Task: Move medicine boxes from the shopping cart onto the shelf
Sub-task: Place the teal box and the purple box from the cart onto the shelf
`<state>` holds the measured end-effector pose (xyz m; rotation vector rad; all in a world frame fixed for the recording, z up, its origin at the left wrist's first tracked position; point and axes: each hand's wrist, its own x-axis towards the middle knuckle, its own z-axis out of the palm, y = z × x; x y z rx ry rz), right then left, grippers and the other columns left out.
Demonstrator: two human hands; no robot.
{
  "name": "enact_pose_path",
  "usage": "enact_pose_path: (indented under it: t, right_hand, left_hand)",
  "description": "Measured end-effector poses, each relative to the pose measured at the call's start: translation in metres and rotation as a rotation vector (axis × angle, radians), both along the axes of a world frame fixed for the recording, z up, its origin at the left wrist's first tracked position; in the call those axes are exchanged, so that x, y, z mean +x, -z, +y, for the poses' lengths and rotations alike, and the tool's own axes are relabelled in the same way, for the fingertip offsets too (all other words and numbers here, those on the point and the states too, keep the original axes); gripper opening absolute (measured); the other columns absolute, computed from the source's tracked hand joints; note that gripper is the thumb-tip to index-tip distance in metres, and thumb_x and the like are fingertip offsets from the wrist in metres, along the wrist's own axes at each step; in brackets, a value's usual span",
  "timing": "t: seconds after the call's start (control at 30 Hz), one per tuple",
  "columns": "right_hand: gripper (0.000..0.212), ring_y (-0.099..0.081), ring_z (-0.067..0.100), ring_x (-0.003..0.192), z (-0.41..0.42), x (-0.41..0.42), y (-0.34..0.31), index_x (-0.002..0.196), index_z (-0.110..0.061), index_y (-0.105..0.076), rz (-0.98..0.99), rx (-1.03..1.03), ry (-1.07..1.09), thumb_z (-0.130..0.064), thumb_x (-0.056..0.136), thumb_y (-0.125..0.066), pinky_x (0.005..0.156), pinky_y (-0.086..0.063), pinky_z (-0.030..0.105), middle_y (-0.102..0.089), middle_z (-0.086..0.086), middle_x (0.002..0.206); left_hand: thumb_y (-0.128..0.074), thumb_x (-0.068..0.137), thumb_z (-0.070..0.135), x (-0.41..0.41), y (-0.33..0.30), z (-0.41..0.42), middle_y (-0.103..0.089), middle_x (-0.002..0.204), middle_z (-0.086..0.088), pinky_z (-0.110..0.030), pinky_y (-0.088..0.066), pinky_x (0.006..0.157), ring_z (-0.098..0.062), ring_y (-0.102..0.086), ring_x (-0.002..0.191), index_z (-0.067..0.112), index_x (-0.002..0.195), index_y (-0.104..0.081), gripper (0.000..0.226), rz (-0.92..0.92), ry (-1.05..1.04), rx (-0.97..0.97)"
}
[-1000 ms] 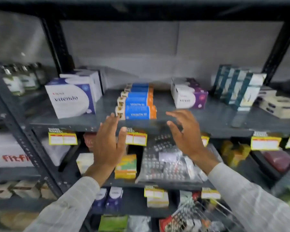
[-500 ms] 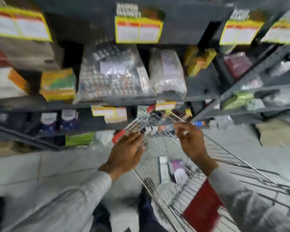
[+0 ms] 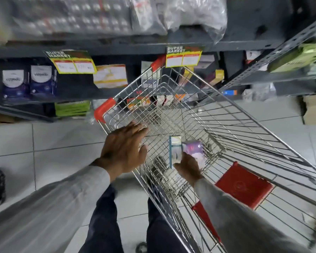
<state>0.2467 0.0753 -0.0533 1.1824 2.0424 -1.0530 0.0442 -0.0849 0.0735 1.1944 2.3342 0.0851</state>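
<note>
I look down into a wire shopping cart (image 3: 232,104) with red corner guards. Two medicine boxes lie on its floor: a white and teal box (image 3: 175,149) and a purple and white box (image 3: 193,148) beside it. My right hand (image 3: 188,168) is deep in the cart, its fingers closed around the near ends of both boxes. My left hand (image 3: 123,149) hovers at the cart's left rim, fingers spread, holding nothing. The dark metal shelf (image 3: 117,46) stands just behind the cart, stocked with boxes and blister packs.
A red seat flap (image 3: 244,185) lies at the cart's near end. Yellow price labels (image 3: 183,58) hang from the shelf edge over the cart's front. Purple boxes (image 3: 28,82) fill the lower shelf at left. A second rack (image 3: 274,52) stands at right. My legs (image 3: 106,216) touch the cart.
My view dropped from the upper shelf to the cart. Both hands came down from the shelf; the right hand went into the cart and closed on the two boxes.
</note>
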Motion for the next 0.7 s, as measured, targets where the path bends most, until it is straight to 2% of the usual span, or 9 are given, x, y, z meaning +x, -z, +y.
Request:
enact_pose_path:
  t: [0.1, 0.2, 0.3, 0.5, 0.6, 0.7]
  right_hand:
    - [0.051, -0.072, 0.026, 0.094, -0.016, 0.001, 0.024, 0.14, -0.002, -0.044, 0.0, 0.051, 0.062, -0.005, 0.092, -0.062, 0.074, -0.063, 0.027, -0.067, 0.015, 0.118]
    - [0.061, -0.069, 0.031, 0.104, -0.023, -0.004, 0.037, 0.144, -0.002, -0.038, 0.058, 0.12, 0.156, -0.024, 0.095, -0.067, 0.086, -0.063, 0.04, -0.063, 0.016, 0.123]
    - [0.061, -0.069, 0.031, 0.103, -0.023, -0.013, 0.044, 0.143, -0.003, -0.04, 0.059, 0.164, 0.262, -0.027, 0.094, -0.069, 0.087, -0.062, 0.045, -0.065, 0.016, 0.125]
    - [0.065, -0.074, 0.031, 0.088, -0.019, -0.018, 0.027, 0.143, -0.002, -0.039, 0.085, 0.184, 0.208, -0.02, 0.089, -0.071, 0.068, -0.065, 0.043, -0.07, 0.017, 0.118]
    - [0.059, -0.074, 0.027, 0.081, -0.019, -0.02, -0.009, 0.132, -0.004, -0.046, 0.172, 0.198, 0.169, -0.034, 0.086, -0.069, 0.064, -0.064, 0.041, -0.072, 0.008, 0.108]
    - [0.036, -0.069, 0.005, 0.067, -0.022, -0.02, -0.053, 0.118, -0.017, -0.053, 0.288, 0.25, 0.182, -0.028, 0.086, -0.064, 0.049, -0.057, 0.023, -0.073, -0.003, 0.096]
  left_hand:
    - [-0.043, 0.091, 0.048, -0.002, 0.001, 0.0, -0.047, 0.16, 0.003, -0.038, -0.039, 0.119, -0.016, -0.039, 0.151, 0.026, 0.152, -0.047, 0.065, 0.007, -0.001, 0.026]
    - [-0.046, 0.09, 0.047, -0.002, 0.003, -0.001, -0.053, 0.156, 0.001, -0.038, -0.042, 0.116, -0.017, -0.045, 0.147, 0.024, 0.149, -0.051, 0.064, 0.018, -0.01, 0.058]
    - [-0.044, 0.088, 0.046, -0.003, 0.007, -0.002, -0.056, 0.153, 0.0, -0.039, -0.044, 0.115, -0.018, -0.047, 0.146, 0.023, 0.148, -0.053, 0.065, 0.023, -0.012, 0.082]
    - [-0.043, 0.087, 0.047, 0.001, 0.006, -0.003, -0.055, 0.154, 0.001, -0.038, -0.041, 0.117, -0.017, -0.043, 0.148, 0.024, 0.148, -0.053, 0.066, 0.036, -0.023, 0.084]
    - [-0.046, 0.088, 0.046, 0.002, 0.006, -0.003, -0.055, 0.154, 0.002, -0.037, -0.037, 0.118, -0.017, -0.043, 0.148, 0.024, 0.148, -0.053, 0.064, 0.04, -0.041, 0.1]
    - [-0.049, 0.094, 0.046, 0.005, -0.002, -0.004, -0.049, 0.159, 0.002, -0.036, -0.033, 0.119, -0.018, -0.04, 0.15, 0.025, 0.152, -0.047, 0.061, -0.023, -0.033, 0.1]
